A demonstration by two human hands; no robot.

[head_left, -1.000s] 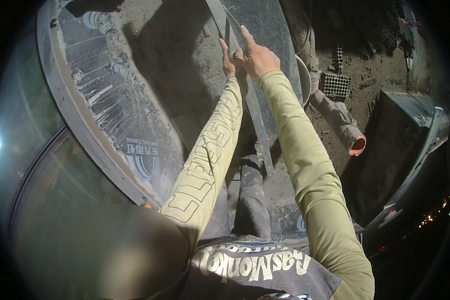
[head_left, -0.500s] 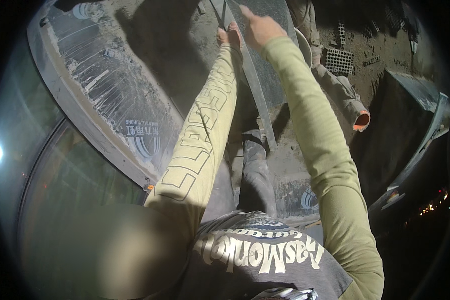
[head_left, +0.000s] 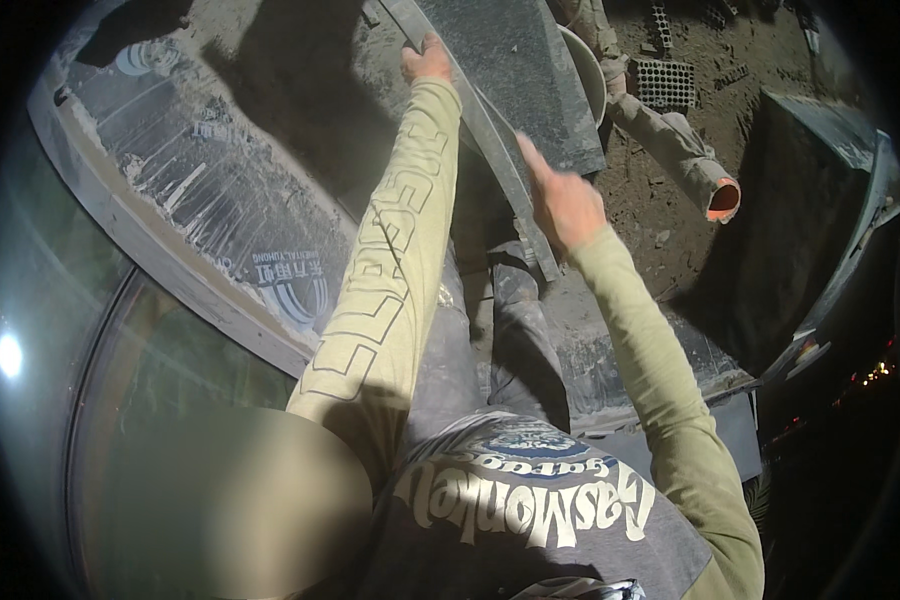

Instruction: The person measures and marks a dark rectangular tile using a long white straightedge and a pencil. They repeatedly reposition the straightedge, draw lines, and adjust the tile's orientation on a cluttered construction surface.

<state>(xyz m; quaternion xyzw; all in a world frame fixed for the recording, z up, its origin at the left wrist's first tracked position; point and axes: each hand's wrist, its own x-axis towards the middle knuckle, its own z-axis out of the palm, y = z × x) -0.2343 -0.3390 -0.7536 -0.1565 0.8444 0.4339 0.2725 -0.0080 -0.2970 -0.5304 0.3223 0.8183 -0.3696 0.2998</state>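
Observation:
A long, narrow grey strip [head_left: 510, 185] runs slantwise from the top edge down towards my legs. My left hand [head_left: 427, 62] is closed around its far part, the thumb lying along its side. To the right of the strip's near half is my right hand [head_left: 567, 207], its index finger stretched along the strip and the other fingers curled in. Whatever that hand may hold is hidden. A dark grey, flat slab [head_left: 540, 85] lies right of the strip, beyond my right hand, with a shadowed gap between them.
A pale round rim [head_left: 588, 75] shows behind the slab. Right of it lie a dusty pipe with an orange inside [head_left: 722, 200] and a perforated block [head_left: 667, 83]. A dusty, film-covered ledge [head_left: 200, 190] curves along the left beside glass [head_left: 160, 420]. My legs stand below the strip.
My right hand has moved towards me along the strip, from its far part to its near half. My left hand still grips the strip, and the view has shifted slightly.

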